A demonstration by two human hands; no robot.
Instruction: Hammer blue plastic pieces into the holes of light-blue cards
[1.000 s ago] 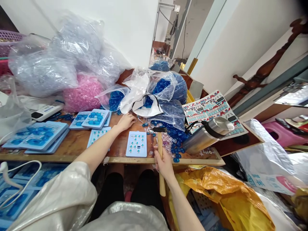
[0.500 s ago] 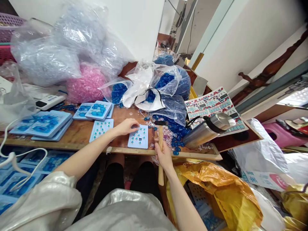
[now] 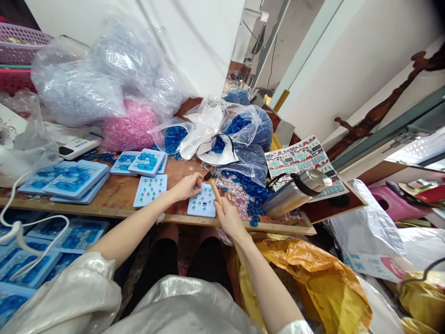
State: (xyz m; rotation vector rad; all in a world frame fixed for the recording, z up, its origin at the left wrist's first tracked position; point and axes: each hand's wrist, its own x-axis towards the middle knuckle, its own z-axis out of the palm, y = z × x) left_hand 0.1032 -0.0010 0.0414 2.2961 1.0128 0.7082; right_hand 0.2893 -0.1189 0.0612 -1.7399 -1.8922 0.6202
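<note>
A light-blue square plate (image 3: 201, 211) with small teal-and-white pieces and one dark square lies at the table's front edge. My right hand (image 3: 229, 217) grips the wooden handle of a hammer (image 3: 216, 191). The dark hammer head is over the plate's far edge, close to my left fingertips; I cannot tell if it touches anything. My left hand (image 3: 188, 186) is at the plate's far left corner, fingers bent and pinched together. Whatever they hold is too small to make out. A similar plate (image 3: 150, 197) lies left of that hand.
Loose clear rings (image 3: 239, 197) and blue pieces (image 3: 255, 218) lie to the right, beside a steel flask (image 3: 288, 197). Stacked plates (image 3: 78, 178) sit at left. Behind are bags of blue pieces (image 3: 239, 123) and a pink bag (image 3: 130, 125). A yellow sack (image 3: 313, 269) stands below the table.
My right hand has brought the hammer left, from beside the plate to over its far edge, with the handle now tilted. My left hand stays at the plate's corner.
</note>
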